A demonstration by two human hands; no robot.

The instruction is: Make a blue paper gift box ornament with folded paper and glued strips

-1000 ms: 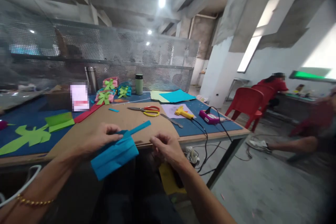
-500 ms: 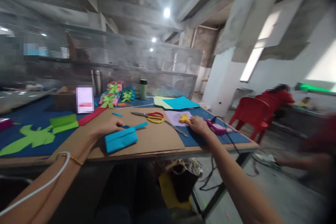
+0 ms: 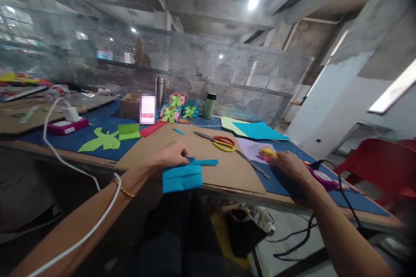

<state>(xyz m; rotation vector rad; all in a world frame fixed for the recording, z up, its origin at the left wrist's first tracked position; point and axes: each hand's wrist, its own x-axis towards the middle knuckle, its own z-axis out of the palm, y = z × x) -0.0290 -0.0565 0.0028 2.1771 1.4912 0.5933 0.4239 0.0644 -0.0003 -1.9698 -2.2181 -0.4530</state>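
My left hand (image 3: pixel 173 154) is closed, its fingers pinching the upper edge of a folded blue paper piece (image 3: pixel 182 179) over the near edge of the table. A narrow blue paper strip (image 3: pixel 209 162) sticks out to the right from behind that piece. My right hand (image 3: pixel 288 163) reaches over the blue mat and is closed on a small yellow tool (image 3: pixel 268 152) that looks like a glue gun. Its front end is over a lilac paper sheet (image 3: pixel 247 147); my fingers hide the rest. Between my hands lie red-and-yellow-handled scissors (image 3: pixel 224 143) and a flat metal blade (image 3: pixel 252 164).
Brown cardboard (image 3: pixel 221 175) covers the table's middle. Blue sheets (image 3: pixel 261 130), a green bottle (image 3: pixel 209 105), a steel flask (image 3: pixel 159 91) and paper flowers (image 3: pixel 170 114) stand behind. Green cutouts (image 3: pixel 103 139) lie left. A purple power strip (image 3: pixel 324 179) with a black cable sits right.
The view has turned left, so everything appears farther right. The blue paper piece now sits more level in my left hand. My right hand remains at the yellow tool.
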